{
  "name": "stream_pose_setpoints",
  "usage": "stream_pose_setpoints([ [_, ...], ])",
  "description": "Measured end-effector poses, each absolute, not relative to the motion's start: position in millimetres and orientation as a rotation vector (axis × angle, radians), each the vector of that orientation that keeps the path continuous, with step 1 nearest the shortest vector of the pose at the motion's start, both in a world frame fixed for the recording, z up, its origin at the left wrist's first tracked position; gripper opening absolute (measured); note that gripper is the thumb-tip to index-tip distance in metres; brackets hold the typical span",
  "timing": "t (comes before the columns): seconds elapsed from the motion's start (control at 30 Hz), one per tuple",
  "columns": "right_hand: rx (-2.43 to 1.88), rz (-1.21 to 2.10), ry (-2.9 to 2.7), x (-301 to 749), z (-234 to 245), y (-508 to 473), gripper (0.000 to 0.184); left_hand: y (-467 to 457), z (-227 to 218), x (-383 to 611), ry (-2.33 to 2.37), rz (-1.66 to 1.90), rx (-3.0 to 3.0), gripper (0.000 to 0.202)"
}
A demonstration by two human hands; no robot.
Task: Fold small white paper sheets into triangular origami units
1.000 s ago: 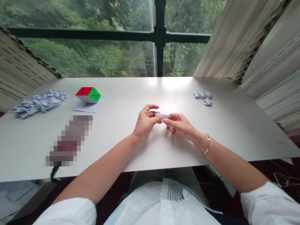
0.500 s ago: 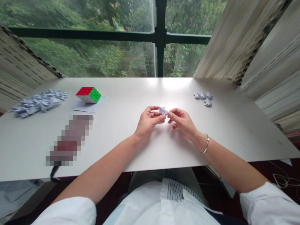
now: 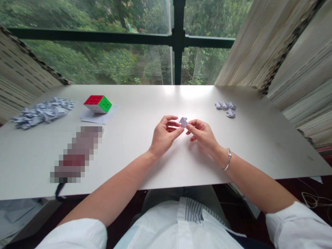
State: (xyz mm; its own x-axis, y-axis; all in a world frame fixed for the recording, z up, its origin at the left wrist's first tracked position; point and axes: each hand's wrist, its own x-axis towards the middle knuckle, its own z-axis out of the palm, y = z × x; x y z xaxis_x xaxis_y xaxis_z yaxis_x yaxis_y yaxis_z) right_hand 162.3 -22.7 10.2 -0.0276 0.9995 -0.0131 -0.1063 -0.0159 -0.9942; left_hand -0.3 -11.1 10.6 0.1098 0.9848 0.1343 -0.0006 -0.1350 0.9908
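Between my two hands, above the middle of the white table (image 3: 124, 162), is a small folded piece of white paper (image 3: 183, 121) with a pointed top. My left hand (image 3: 166, 133) pinches its lower left side between thumb and fingers. At its right edge, my right hand (image 3: 201, 134) grips it with thumb and index finger, the other fingers curled below. Part of the paper is hidden behind the fingertips. To the right, several folded paper pieces (image 3: 225, 105) stand in a short row, with one more folded piece (image 3: 230, 113) just in front.
A heap of folded papers (image 3: 44, 112) lies at the far left. Near it a puzzle cube (image 3: 98, 104) rests on white paper sheets (image 3: 103, 118). A blurred-out long object (image 3: 77, 155) with a dark strap (image 3: 60, 190) lies nearer the front edge. A window (image 3: 109, 62) stands behind the table.
The folded paper has turned in my fingers and now shows a triangular face with its point up. Both hands stay in nearly the same place.
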Motion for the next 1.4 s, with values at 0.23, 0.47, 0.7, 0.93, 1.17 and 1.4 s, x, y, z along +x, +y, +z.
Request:
stream_pose_setpoints([
  [0.23, -1.124, 1.387, -0.978, 162, 12, -22, 0.038, -12, 8, 3, 1.026, 1.135, 1.246, 0.053],
  [0.47, -1.113, 1.452, -0.970, 160, 10, -23, 0.039, -11, 6, 3, 1.056, 1.052, 1.161, 0.034],
  [0.7, -1.115, 1.507, -1.027, 161, 11, -23, 0.039, -12, 6, 3, 0.996, 1.039, 1.082, 0.029],
  [0.93, -1.190, 1.468, -1.042, 164, 13, -23, 0.040, -4, 7, -3, 1.001, 0.957, 1.077, 0.031],
  [1.17, -1.225, 1.404, -1.011, 169, 7, -16, 0.041, 4, 2, -8, 0.978, 0.916, 1.085, 0.038],
  [1.4, -1.239, 1.379, -1.053, 167, 5, -16, 0.045, 6, -2, -8, 0.936, 0.912, 1.108, 0.038],
])
